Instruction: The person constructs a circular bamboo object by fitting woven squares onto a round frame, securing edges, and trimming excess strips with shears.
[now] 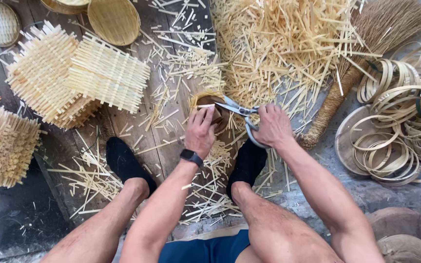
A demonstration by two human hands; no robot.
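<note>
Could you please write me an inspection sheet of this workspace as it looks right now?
Surface: dark worn wooden floor boards, strewn with cut pale bamboo strips.
Job's things: small round woven bamboo basket with untrimmed strip ends; grey metal scissors, blades open at its rim.
Clutter: stacks of square woven bamboo mats; finished round woven trays; coils of thin bamboo hoops; straw hand broom.
Hands: left hand on the basket, black wristband; right hand grips the scissors.
Cables: nothing seen.
Surroundings: the person's black-socked feet on either side of the work; grey stone floor on the right.
</note>
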